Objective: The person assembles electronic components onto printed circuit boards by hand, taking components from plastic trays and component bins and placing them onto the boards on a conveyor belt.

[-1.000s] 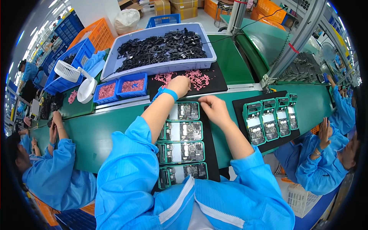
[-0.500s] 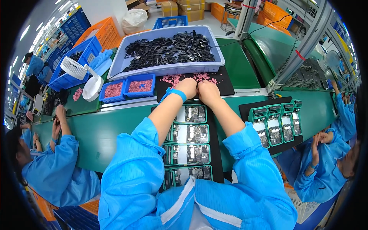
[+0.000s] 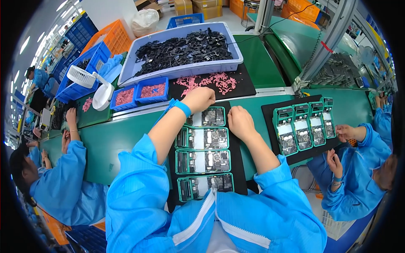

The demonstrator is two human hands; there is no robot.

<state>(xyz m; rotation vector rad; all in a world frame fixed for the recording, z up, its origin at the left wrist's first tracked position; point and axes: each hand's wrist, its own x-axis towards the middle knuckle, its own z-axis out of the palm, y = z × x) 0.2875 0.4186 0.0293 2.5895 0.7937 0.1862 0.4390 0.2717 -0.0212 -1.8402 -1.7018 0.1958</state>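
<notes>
The left hand [image 3: 201, 99] is curled at the farthest of 4 boards [image 3: 216, 138], the right hand [image 3: 241, 122] curled just beside it, gripping what I cannot tell; wrists seem best kept off the boards, pink bits [image 3: 218, 82] lying beyond.

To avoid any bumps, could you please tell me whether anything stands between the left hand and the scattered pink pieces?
Nothing visible does: the pink pieces lie on the black mat just beyond the left hand, and the right hand is off to the right. What the left hand covers is hidden.
</notes>
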